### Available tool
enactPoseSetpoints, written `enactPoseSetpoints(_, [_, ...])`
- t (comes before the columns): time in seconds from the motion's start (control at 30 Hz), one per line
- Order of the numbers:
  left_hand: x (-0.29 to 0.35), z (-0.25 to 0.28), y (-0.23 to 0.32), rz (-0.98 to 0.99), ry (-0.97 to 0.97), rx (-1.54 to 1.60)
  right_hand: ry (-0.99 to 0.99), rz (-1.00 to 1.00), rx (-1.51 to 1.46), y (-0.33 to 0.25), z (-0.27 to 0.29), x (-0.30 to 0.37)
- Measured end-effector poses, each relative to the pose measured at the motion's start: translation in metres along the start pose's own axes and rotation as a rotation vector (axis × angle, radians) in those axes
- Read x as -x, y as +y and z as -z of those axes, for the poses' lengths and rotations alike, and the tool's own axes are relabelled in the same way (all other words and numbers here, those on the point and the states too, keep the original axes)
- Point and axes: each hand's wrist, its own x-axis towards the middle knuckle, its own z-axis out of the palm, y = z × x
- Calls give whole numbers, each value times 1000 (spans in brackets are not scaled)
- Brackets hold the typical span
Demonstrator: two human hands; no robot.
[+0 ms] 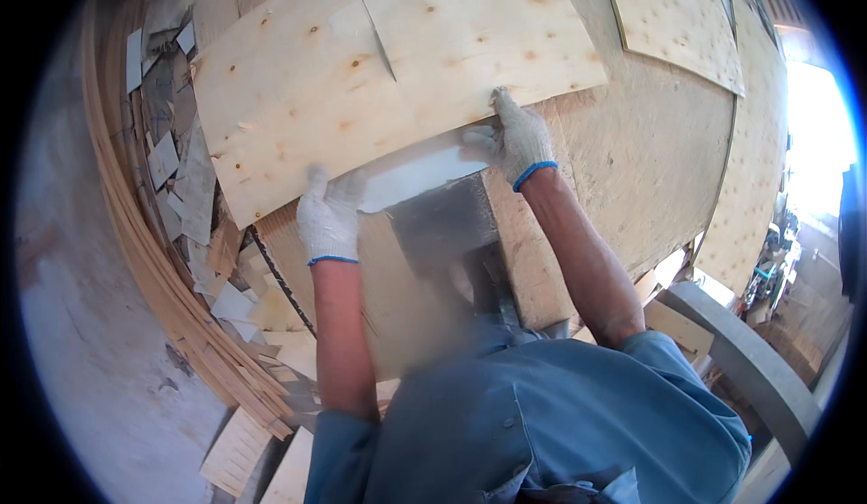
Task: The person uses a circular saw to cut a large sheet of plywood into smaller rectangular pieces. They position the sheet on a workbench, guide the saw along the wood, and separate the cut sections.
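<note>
A thin, pale plywood sheet (298, 116) with brown knots lies across the worktop in front of me. A dark slit runs into it from its far edge. My left hand (328, 219), in a white knit glove with a blue cuff, grips the sheet's near edge towards the left. My right hand (522, 138), gloved alike, has its thumb on top of that edge further right, its other fingers curled below. Between the hands, a white strip (415, 177) shows from under the sheet, beside a dark grey patch (447, 224).
More plywood sheets (677, 25) lie at the far right. On the left are long thin wood strips (172, 296) and many scattered offcuts (194, 183). A curved grey metal piece (750, 359) stands near my right elbow. The worktop (641, 143) is brown and worn.
</note>
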Motion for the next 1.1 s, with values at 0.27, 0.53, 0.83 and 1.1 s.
enactPoseSetpoints(0.27, [-6, -17, 7, -23, 2, 12, 16, 69, 16, -2, -14, -4])
enactPoseSetpoints(0.53, [-20, -33, 15, -26, -7, 14, 5, 98, -32, -11, -28, -16])
enactPoseSetpoints(0.83, [-36, -49, 23, -46, 6, -25, -40, 119, -27, -18, -37, -36])
enactPoseSetpoints(1.1, [-46, -52, 26, -60, -12, -17, -35, 149, -42, -16, -46, -38])
